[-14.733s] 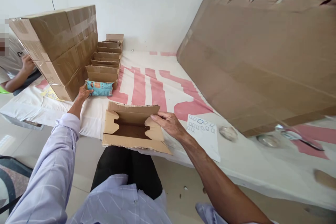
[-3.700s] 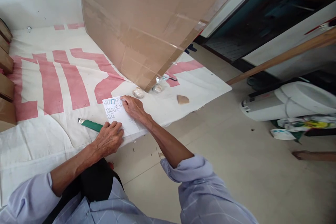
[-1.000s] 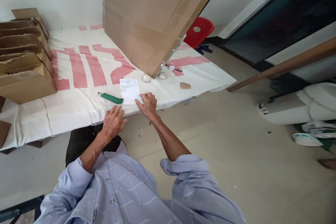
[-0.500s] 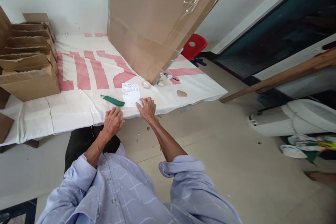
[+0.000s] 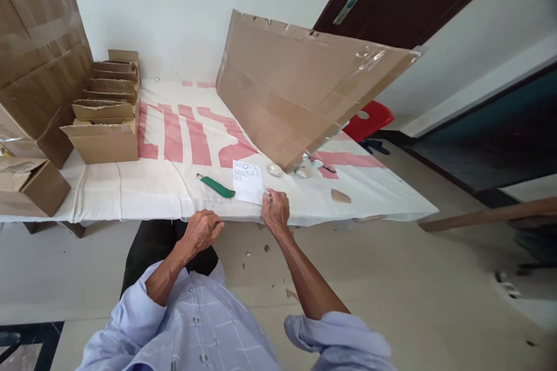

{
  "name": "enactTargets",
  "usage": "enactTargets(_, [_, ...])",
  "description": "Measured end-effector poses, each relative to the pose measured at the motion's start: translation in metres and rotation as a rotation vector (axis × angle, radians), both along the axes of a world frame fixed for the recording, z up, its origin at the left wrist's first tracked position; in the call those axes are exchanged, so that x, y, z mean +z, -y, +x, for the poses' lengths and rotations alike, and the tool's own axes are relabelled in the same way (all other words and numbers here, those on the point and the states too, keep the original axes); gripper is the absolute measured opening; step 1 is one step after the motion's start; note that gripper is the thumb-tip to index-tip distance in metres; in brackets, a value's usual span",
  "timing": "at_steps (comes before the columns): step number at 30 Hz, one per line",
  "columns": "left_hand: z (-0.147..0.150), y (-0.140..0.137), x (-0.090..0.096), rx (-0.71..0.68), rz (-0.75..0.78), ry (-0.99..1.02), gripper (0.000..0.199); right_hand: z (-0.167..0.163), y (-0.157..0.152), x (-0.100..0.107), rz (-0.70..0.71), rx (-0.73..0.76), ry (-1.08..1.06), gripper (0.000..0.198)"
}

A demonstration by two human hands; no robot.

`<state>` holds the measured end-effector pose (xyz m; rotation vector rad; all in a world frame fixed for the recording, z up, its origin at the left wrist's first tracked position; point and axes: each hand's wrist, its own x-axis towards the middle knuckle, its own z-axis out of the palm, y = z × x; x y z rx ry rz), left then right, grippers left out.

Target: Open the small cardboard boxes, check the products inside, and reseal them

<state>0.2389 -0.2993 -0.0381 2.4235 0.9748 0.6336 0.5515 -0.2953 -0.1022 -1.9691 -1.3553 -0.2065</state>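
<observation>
A white sheet of paper [image 5: 249,184] with small dark drawn marks on its upper half lies flat near the table's front edge. My right hand [image 5: 275,207] has its fingers curled and pinches the sheet's lower right corner. Left of the paper rests a green utility knife [image 5: 217,186], its metal tip pointing up and left. My left hand [image 5: 203,230] is at the table edge below the knife, fingers curled in, apart from knife and paper, with nothing visible in it.
A large cardboard sheet [image 5: 300,87] stands tilted behind the paper. Two rolls of clear tape [image 5: 274,170] and a brown scrap [image 5: 340,196] lie on the cloth-covered table [image 5: 161,191]. Small open cardboard boxes [image 5: 108,142] line the left, beside a big carton [image 5: 47,64]. A red chair [image 5: 369,120] stands behind.
My view has swung left, showing more boxes. My left hand has drawn back from beside the knife and curled its fingers. The right hand stays at the paper's corner, its fingers more curled.
</observation>
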Motion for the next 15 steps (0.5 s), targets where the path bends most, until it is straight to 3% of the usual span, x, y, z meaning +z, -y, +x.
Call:
enactTargets(6, [-0.025, 0.0, 0.006, 0.086, -0.03, 0.051, 0.024, -0.053, -0.016, 0.019, 0.166, 0.254, 0.031, 0.033])
enactTargets(10, [-0.037, -0.005, 0.011, 0.136, -0.033, 0.077, 0.023, -0.094, -0.036, 0.031, 0.042, 0.384, 0.144, 0.031])
enactTargets(15, [-0.053, -0.011, 0.014, 0.197, -0.034, 0.115, 0.026, -0.119, -0.057, 0.034, -0.175, 0.398, 0.233, 0.03])
